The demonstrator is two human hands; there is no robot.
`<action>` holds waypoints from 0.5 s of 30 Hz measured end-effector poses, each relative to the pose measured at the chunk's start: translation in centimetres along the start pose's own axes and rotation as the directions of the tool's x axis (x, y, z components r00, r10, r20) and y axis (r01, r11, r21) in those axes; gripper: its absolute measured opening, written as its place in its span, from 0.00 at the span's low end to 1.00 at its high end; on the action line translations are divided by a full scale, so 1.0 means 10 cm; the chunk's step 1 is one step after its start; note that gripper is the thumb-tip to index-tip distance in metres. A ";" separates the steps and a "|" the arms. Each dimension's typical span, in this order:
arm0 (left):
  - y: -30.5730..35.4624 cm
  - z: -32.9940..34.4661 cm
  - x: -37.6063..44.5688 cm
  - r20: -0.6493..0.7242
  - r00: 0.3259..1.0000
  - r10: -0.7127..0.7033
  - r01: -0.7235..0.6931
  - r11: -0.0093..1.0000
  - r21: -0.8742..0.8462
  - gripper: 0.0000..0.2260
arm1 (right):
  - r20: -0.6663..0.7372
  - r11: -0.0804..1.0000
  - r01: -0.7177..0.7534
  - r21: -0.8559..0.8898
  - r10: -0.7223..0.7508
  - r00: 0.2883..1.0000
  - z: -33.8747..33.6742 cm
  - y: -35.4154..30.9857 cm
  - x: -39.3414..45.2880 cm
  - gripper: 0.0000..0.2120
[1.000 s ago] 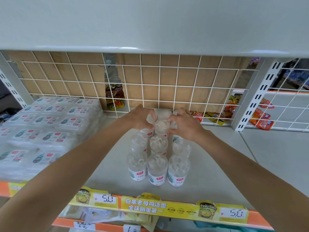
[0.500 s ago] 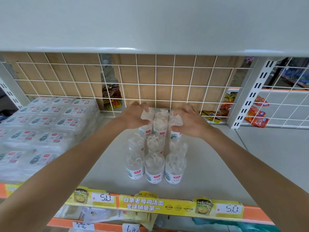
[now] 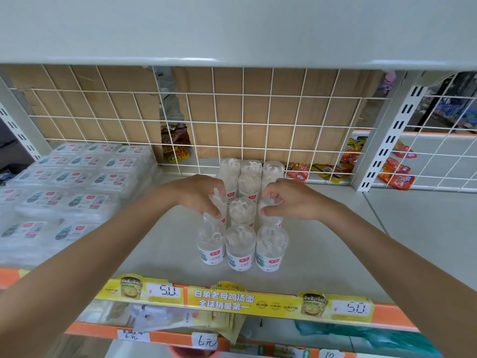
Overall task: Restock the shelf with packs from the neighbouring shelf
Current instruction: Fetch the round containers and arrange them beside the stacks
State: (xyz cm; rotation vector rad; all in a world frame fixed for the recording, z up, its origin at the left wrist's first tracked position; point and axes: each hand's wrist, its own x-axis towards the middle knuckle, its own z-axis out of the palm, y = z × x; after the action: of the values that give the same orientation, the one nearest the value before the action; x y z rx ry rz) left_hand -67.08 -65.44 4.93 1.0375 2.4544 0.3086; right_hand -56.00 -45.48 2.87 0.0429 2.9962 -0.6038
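- Where the fingertips meet the tubs [image 3: 241, 210], curled and pinching: left hand [image 3: 198, 195] gripping the top of a left-column tub in the third row from the near edge, thumb and fingers bent round its clear lid.
- Right hand [image 3: 289, 200] likewise curled on the right-column tub of that same row, thumb tip pressed to its side.
- Between the two hands, one middle tub untouched, lid showing white sticks inside.
- Tubs standing upright in three columns on the shelf [image 3: 160, 239], touching one another, running from near the front edge back to the wire grid [image 3: 258, 125].
- Near row of three with red-and-teal labels facing forward, just behind the yellow price strip [image 3: 224, 301].
- Left of the tubs, apart from them, flat wrapped packs [image 3: 77, 182] stacked in rows, filling the shelf's left part.
- Beyond the grid, brown cardboard and red-and-yellow snack bags [image 3: 176, 148].
- Far right, a slotted upright [image 3: 392, 133] and the next shelf bay.
- Below the strip, a lower shelf with handwritten price tags [image 3: 205, 341].
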 end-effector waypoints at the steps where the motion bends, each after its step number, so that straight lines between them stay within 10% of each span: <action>1: 0.00 0.01 0.00 -0.009 1.000 0.000 0.000 1.000 0.009 0.24 | 0.010 1.000 0.014 -0.002 -0.014 1.000 0.02 -0.02 -0.01 0.21; 15: 0.08 0.23 0.13 -0.210 0.977 0.032 -0.006 0.992 0.123 0.19 | -0.155 0.988 -0.004 -0.157 -0.021 0.988 0.18 -0.10 0.01 0.22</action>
State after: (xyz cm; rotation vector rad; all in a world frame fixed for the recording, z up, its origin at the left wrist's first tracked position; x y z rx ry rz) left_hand -66.21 -63.86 2.78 1.1314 2.6842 0.2914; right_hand -55.95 -47.08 1.55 0.0698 3.1868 -0.3796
